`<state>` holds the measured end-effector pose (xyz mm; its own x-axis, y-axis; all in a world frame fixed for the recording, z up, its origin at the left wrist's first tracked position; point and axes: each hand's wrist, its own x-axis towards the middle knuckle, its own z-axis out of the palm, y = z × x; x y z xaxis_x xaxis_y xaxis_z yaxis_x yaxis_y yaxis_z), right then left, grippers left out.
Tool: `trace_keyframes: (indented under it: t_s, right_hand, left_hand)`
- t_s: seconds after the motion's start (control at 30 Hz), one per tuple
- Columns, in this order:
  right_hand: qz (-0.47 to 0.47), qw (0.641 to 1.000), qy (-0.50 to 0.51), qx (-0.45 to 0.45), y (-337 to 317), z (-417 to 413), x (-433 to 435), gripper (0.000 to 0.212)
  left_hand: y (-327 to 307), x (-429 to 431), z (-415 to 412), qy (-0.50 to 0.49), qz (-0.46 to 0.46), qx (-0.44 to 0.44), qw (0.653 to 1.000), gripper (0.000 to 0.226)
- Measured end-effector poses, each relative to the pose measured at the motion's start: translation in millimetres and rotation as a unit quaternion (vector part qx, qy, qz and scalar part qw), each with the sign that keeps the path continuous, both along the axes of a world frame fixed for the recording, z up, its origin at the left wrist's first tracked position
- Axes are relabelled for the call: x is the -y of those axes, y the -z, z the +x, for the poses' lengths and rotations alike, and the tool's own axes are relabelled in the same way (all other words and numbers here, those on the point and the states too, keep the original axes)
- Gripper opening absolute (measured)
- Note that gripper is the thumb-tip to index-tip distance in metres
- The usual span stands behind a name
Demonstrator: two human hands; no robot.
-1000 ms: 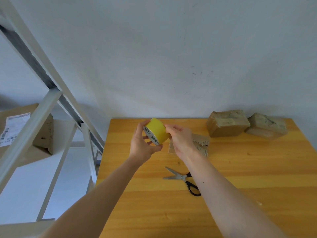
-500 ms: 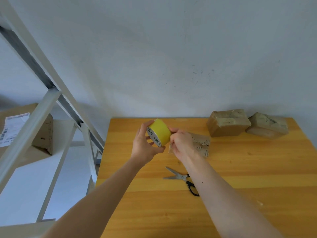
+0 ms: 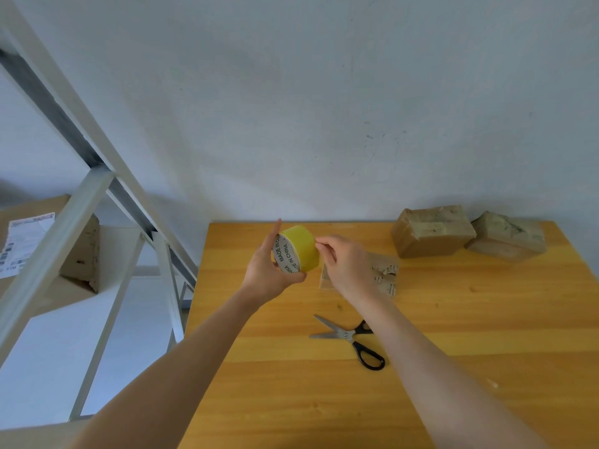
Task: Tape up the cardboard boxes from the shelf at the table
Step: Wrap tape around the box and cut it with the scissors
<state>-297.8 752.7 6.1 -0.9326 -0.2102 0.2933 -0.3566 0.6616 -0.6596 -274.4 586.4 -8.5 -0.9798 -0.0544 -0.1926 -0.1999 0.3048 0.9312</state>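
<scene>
The left hand (image 3: 265, 273) holds the yellow tape roll (image 3: 299, 251) in the air above the far left part of the worktop (image 3: 453, 335), thumb under the roll and fingers up behind it, so the printed cardboard core faces the camera. The right hand (image 3: 346, 267) has its fingers curled and its thumb and forefinger pinching at the roll's yellow outer band on the right side. Below and behind the right hand lies a small torn cardboard box (image 3: 385, 275) on the worktop, partly hidden by the wrist. A pair of black-handled scissors (image 3: 353, 338) lies nearer, blades parted, between the two forearms. At the far edge by the wall sit a brown taped box (image 3: 432, 230) and, just beside it to the right, a second taped box (image 3: 507, 236). To the left stands the shelf (image 3: 64, 222), with a labelled cardboard box (image 3: 81, 251) on it
</scene>
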Motion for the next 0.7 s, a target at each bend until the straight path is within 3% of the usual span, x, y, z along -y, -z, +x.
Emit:
trace_keyframes:
  t_s: [0.13,0.3,0.4,0.53,0.7]
  right_hand:
    - [0.173,0.979,-0.031,-0.099,3.6,0.2,-3.8,0.004]
    - [0.238,0.959,-0.037,-0.151,6.0,1.7,-7.0,0.022]
    - [0.23,0.962,-0.047,-0.137,6.3,1.8,-9.8,0.02]
    - [0.167,0.984,-0.049,-0.041,4.8,3.1,-14.6,0.004]
    - [0.075,0.995,0.007,0.073,6.5,7.3,-14.1,0.035]
  left_hand:
    - [0.2,3.6,1.3,0.029,-0.041,0.02,0.999,0.116]
    - [-2.5,2.7,4.4,0.044,-0.069,0.008,0.997,0.091]
    - [-8.1,-0.4,6.1,0.04,-0.073,0.012,0.996,0.077]
    - [-9.2,-1.6,8.7,0.035,-0.071,0.022,0.997,0.077]
    - [-11.8,-1.3,8.8,0.026,-0.071,0.022,0.997,0.077]
